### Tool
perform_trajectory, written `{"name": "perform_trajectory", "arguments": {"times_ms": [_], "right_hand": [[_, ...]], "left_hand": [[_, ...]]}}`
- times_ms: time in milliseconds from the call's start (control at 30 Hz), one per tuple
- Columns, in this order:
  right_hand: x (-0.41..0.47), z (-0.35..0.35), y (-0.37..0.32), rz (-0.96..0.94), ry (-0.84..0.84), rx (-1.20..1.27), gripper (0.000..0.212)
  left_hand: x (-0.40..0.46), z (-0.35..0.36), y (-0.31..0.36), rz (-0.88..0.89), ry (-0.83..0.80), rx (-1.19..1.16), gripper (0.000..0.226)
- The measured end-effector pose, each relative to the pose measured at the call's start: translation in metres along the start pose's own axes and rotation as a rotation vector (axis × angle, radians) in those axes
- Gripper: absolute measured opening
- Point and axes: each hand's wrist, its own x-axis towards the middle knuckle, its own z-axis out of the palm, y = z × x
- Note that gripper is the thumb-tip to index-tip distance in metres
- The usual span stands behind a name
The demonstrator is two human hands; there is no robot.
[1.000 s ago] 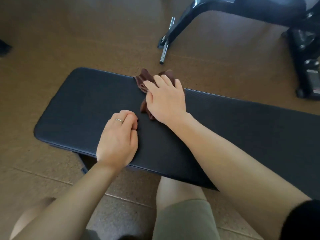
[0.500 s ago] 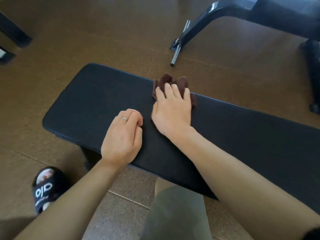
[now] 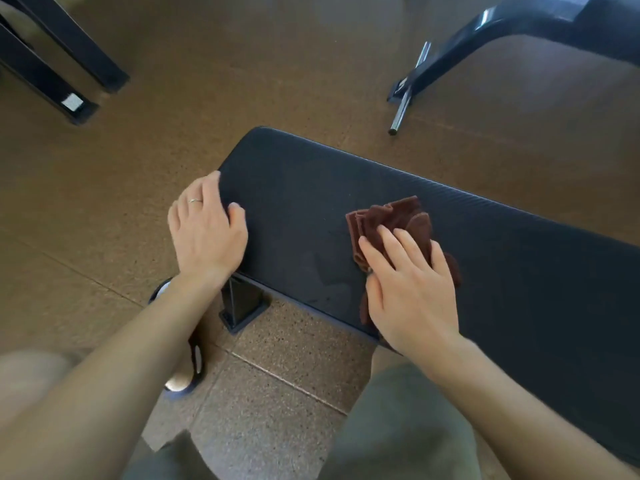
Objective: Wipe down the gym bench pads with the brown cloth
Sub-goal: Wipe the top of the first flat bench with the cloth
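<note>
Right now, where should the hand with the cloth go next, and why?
Probably slide the right hand and the brown cloth leftward, toward the pad's rounded end. The cloth lies flat under straight fingers around the middle of the black bench pad, and the stretch between it and the left hand, which grips that end, is bare and seems partly dry.

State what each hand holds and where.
The right hand presses flat on the brown cloth's near half; no closed grip. The left hand wraps the bench pad's end edge.
</note>
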Motion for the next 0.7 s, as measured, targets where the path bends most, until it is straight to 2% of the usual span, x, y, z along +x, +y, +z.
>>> {"name": "perform_trajectory", "arguments": {"times_ms": [100, 233, 300, 400, 467, 600, 700], "right_hand": [[0.059, 0.011, -0.001, -0.013, 0.023, -0.025, 0.057], [0.136, 0.018, -0.025, 0.130, -0.022, -0.038, 0.050], [0.130, 0.021, -0.040, 0.153, -0.003, -0.035, 0.053], [0.064, 0.021, -0.074, 0.044, 0.063, -0.026, 0.058], [0.030, 0.024, -0.098, -0.026, 0.019, -0.022, 0.055], [0.046, 0.031, -0.121, -0.120, 0.047, -0.005, 0.051], [0.053, 0.031, -0.117, -0.177, 0.008, -0.008, 0.051]], "left_hand": [[0.007, 0.006, -0.018, -0.115, -0.096, -0.027, 0.058], [0.006, 0.015, -0.015, -0.146, -0.032, -0.033, 0.056], [0.004, 0.017, -0.013, -0.167, 0.005, -0.039, 0.061], [0.003, 0.020, -0.013, -0.176, 0.033, -0.065, 0.065], [0.002, 0.022, -0.014, -0.179, 0.050, -0.065, 0.065], [0.002, 0.022, -0.013, -0.199, 0.064, -0.077, 0.065], [0.001, 0.021, -0.013, -0.197, 0.063, -0.082, 0.063]]}}
